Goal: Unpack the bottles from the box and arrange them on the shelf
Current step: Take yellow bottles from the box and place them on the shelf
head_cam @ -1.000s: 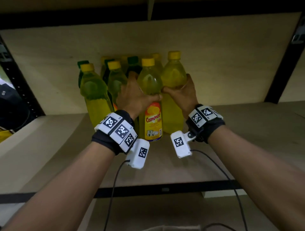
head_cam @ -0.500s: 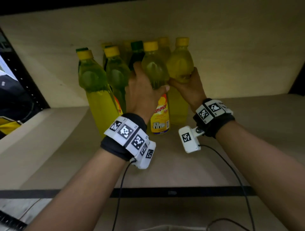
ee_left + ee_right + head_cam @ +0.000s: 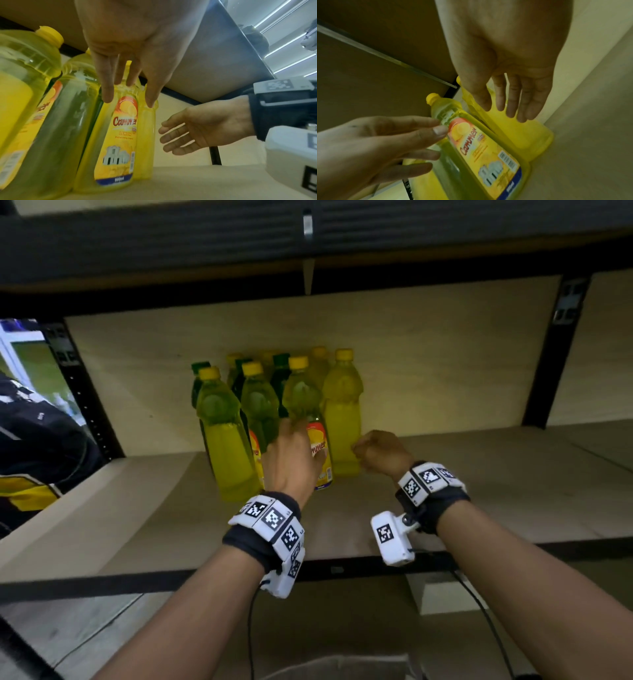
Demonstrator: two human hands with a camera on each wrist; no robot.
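Several yellow dish-liquid bottles stand in a cluster at the back of the wooden shelf (image 3: 479,491). The labelled "Cammer" bottle (image 3: 302,398) (image 3: 123,135) (image 3: 488,148) stands upright in the front row. A plain yellow bottle (image 3: 342,412) (image 3: 522,132) stands at its right. My left hand (image 3: 291,455) (image 3: 128,93) hovers just in front of the labelled bottle with its fingers straight, holding nothing. I cannot tell whether the thumb still touches the label. My right hand (image 3: 376,450) (image 3: 505,108) is open beside the plain bottle, apart from it.
More bottles, some with green caps (image 3: 281,360), fill the rows behind and to the left (image 3: 222,440). Black uprights (image 3: 548,371) frame the bay, and the upper shelf beam (image 3: 308,234) hangs low overhead. A dark bag (image 3: 37,440) sits beyond the left post.
Both hands have let go of the two front bottles and drawn back toward the shelf's front edge. The bottles stay upright where they were set.
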